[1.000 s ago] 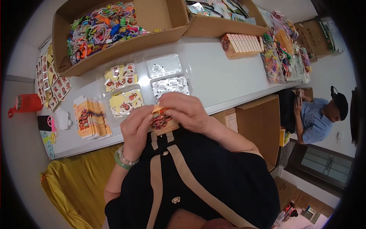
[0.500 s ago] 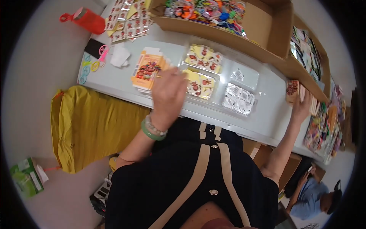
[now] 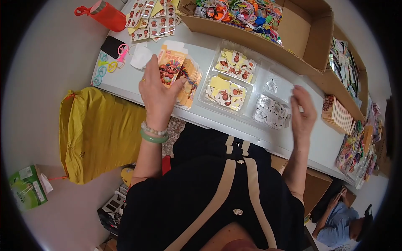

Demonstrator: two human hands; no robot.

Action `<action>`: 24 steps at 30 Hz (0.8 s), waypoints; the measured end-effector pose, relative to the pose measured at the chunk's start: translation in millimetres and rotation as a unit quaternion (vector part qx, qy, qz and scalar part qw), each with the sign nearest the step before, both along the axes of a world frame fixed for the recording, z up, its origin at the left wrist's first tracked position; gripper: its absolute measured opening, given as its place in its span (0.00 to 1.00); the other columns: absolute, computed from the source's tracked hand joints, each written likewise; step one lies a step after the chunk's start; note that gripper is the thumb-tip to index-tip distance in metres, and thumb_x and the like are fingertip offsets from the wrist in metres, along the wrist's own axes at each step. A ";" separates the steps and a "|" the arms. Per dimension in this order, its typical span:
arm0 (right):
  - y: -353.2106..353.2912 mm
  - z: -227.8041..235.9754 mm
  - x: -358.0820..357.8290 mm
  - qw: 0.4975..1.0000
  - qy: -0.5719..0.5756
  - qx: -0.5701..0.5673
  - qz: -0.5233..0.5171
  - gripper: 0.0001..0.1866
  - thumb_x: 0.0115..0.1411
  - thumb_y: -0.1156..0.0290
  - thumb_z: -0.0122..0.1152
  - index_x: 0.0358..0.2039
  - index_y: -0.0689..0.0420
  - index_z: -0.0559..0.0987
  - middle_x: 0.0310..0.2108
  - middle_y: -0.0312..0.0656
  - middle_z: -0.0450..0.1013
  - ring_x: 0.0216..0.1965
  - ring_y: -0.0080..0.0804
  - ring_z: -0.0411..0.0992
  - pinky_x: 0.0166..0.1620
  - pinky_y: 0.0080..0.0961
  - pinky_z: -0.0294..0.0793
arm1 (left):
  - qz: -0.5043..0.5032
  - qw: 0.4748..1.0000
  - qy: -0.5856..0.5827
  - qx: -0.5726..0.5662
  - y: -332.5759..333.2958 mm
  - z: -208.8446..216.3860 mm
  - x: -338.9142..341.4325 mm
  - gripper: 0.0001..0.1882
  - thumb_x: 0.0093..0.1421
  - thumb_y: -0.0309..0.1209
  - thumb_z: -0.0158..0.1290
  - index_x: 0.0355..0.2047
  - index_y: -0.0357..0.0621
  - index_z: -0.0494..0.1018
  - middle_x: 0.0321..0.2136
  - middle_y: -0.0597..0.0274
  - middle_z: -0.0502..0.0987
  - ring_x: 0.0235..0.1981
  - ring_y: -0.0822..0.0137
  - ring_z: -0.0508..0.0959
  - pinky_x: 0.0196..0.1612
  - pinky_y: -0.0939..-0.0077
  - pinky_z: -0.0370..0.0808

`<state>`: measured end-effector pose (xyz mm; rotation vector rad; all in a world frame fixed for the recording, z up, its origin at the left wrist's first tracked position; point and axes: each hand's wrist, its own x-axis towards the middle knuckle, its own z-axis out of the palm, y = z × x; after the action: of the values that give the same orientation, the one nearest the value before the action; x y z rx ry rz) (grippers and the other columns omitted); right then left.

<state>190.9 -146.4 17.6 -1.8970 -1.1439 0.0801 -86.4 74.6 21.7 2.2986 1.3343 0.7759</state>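
Head view: the left hand point(image 3: 157, 98) lies palm-down on the fanned stack of orange printed cards point(image 3: 181, 77), its fingertips pinching the top card at the near-left part of the white table point(image 3: 259, 134). The right hand point(image 3: 302, 113) hovers open, fingers loosely curled and holding nothing, just right of the clear tray of small foil packets point(image 3: 272, 112). Between the two hands sits a clear tray of cartoon stickers point(image 3: 226, 92), with a second sticker tray point(image 3: 235, 66) behind it. Beyond these stands a cardboard box of coloured loops point(image 3: 251, 16). A yellow sack point(image 3: 98, 134) hangs below the table's left edge.
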 end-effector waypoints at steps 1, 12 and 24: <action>9.2 7.9 -18.4 0.995 0.093 -0.032 0.023 0.12 0.55 0.79 0.56 0.42 0.63 0.76 0.45 0.44 0.72 0.44 0.28 0.70 0.46 0.22 0.70 | 0.005 0.995 0.054 0.082 -6.0 3.7 2.7 0.45 0.43 0.38 0.64 0.58 0.32 0.56 0.52 0.42 0.65 0.52 0.48 0.67 0.53 0.53 0.62; 42.9 11.7 -72.8 0.839 0.537 0.024 0.087 0.14 0.58 0.70 0.58 0.43 0.61 0.74 0.34 0.35 0.75 0.34 0.20 0.70 0.40 0.19 0.69 | -0.154 0.720 -0.459 -0.497 -70.4 7.1 45.4 0.39 0.51 0.33 0.61 0.59 0.39 0.54 0.56 0.46 0.61 0.51 0.57 0.69 0.54 0.64 0.65; 13.0 21.8 -84.5 0.982 -0.034 -0.087 0.163 0.26 0.46 0.77 0.64 0.48 0.55 0.71 0.57 0.52 0.58 0.54 0.53 0.60 0.51 0.40 0.66 | -0.257 0.448 -0.334 -0.789 -82.9 -21.0 48.6 0.31 0.62 0.38 0.49 0.60 0.38 0.53 0.55 0.54 0.64 0.54 0.63 0.69 0.57 0.66 0.67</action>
<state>106.4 -133.5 39.4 -1.8557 -1.5301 0.3071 -37.7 -8.3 0.7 0.5045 0.3208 -0.0513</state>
